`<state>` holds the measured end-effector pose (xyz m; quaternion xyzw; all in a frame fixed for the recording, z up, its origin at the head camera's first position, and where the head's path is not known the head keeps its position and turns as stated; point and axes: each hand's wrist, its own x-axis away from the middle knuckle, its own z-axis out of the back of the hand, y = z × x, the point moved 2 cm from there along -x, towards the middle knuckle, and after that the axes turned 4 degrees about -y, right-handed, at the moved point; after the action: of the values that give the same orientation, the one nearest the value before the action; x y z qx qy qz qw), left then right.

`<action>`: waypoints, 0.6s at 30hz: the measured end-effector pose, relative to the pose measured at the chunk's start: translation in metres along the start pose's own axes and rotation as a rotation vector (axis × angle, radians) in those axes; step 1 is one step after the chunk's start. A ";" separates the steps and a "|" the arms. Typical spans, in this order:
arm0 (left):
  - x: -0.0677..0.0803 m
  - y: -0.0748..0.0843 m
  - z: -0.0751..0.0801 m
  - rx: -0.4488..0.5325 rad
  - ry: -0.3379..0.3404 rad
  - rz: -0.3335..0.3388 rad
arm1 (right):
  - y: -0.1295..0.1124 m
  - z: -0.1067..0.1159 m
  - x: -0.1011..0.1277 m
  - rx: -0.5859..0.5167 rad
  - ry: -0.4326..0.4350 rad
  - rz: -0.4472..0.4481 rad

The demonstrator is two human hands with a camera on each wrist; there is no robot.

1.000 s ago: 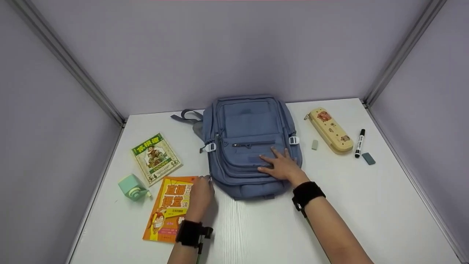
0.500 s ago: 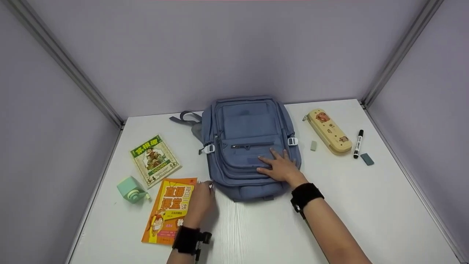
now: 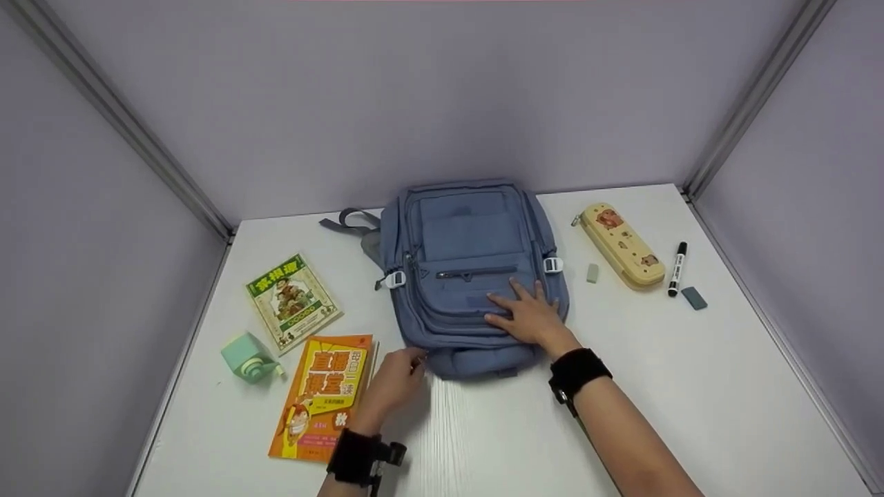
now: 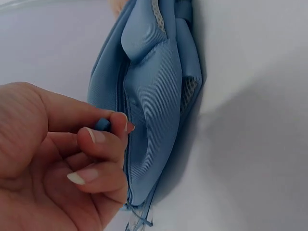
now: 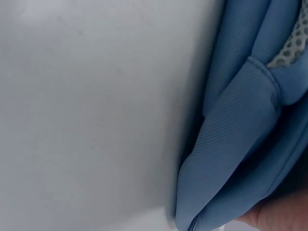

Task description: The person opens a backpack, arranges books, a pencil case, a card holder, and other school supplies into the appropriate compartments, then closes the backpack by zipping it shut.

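Currently I have the blue backpack (image 3: 469, 235) lying front side up on the white table (image 3: 469, 442), against the back wall's side. At its lower-left corner the left hand (image 3: 395, 381) pinches a small blue tab (image 4: 102, 124) — fingers curled. I see the right hand (image 3: 533, 316) resting on the lower front — fingers spread, gripping nothing. An orange book (image 3: 321, 400) lies just beside the left hand.
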<state>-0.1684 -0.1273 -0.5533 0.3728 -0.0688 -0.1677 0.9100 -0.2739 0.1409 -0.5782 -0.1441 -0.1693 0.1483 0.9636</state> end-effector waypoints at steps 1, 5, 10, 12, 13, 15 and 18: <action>-0.001 0.001 -0.001 0.011 -0.004 -0.019 | 0.000 0.000 0.000 -0.001 0.004 0.002; -0.002 0.000 -0.006 0.038 0.000 -0.044 | -0.002 -0.003 0.004 0.001 0.011 0.010; -0.001 -0.005 -0.008 0.066 0.048 -0.011 | -0.012 -0.003 0.011 -0.021 0.049 0.015; 0.000 -0.006 -0.008 0.083 0.080 0.008 | -0.021 -0.001 0.017 -0.026 0.103 0.039; 0.000 -0.006 -0.008 0.090 0.099 0.018 | -0.027 0.001 0.020 -0.025 0.145 0.065; 0.001 -0.007 -0.007 0.101 0.135 0.035 | -0.041 0.002 0.027 -0.034 0.249 0.140; 0.003 -0.006 -0.007 0.119 0.176 0.052 | -0.066 0.000 0.039 -0.106 0.389 0.278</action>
<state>-0.1651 -0.1280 -0.5628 0.4376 -0.0081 -0.1066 0.8928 -0.2232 0.0936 -0.5455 -0.2421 0.0336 0.2397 0.9396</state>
